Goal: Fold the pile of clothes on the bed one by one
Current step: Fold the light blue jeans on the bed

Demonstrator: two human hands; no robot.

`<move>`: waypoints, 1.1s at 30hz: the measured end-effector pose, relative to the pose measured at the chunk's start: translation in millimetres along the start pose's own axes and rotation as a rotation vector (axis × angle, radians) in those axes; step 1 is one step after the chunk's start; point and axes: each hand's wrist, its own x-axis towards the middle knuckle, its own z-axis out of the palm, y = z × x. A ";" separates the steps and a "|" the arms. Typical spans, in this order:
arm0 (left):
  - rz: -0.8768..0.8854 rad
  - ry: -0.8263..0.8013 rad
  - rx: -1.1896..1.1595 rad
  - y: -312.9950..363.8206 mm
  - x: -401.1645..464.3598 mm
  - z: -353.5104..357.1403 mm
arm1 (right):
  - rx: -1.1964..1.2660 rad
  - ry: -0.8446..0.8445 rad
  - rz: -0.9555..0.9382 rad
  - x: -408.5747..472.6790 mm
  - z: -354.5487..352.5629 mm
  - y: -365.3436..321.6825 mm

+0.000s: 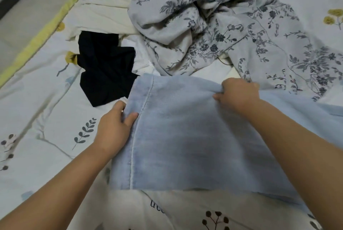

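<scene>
Denim of pale blue colour, the light blue garment (185, 137), lies nearest to the person, spread over the bed (37, 109) between both forearms. The left hand (115, 127) grips its left edge, thumb on top beside the stitched seam and the other fingers under the cloth. The right hand (237, 94) pinches the far edge of the same garment, with fingers curled round a small bunch of fabric, so this corner is lifted a little. The right part of the garment continues out of view, so I cannot tell its full shape.

I judge that this cloth is soft and light but a bit thicker than a shirt; it hangs without stiffness and will keep a crease only if it is pressed flat. It is not slippery and not fragile. Good places to hold it are the edges and the corners, near the seam, because there the fabric is doubled and does not stretch.

Just beyond the left edge lies a black garment (105, 68), crumpled, touching the blue one at its far left corner. Farther away is a floral garment (213, 25), thin and much wrinkled, heaped in a loose pile. A cream cloth (104, 7) lies at the far left, partly under these two.
</scene>
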 end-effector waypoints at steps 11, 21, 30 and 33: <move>-0.250 0.017 0.118 -59.1 6.2 -33.4 | 0.077 0.207 -0.047 -45.8 46.8 -77.1; -0.225 0.049 -0.134 -24.2 72.9 -2.8 | 0.115 -0.095 -0.083 -129.0 114.4 -85.7; -0.097 0.271 0.019 -14.6 81.4 3.6 | 0.148 -0.107 -0.160 -142.7 119.4 -94.0; -0.283 0.078 0.073 -23.9 72.5 6.3 | 0.150 -0.097 -0.154 -140.8 120.5 -91.5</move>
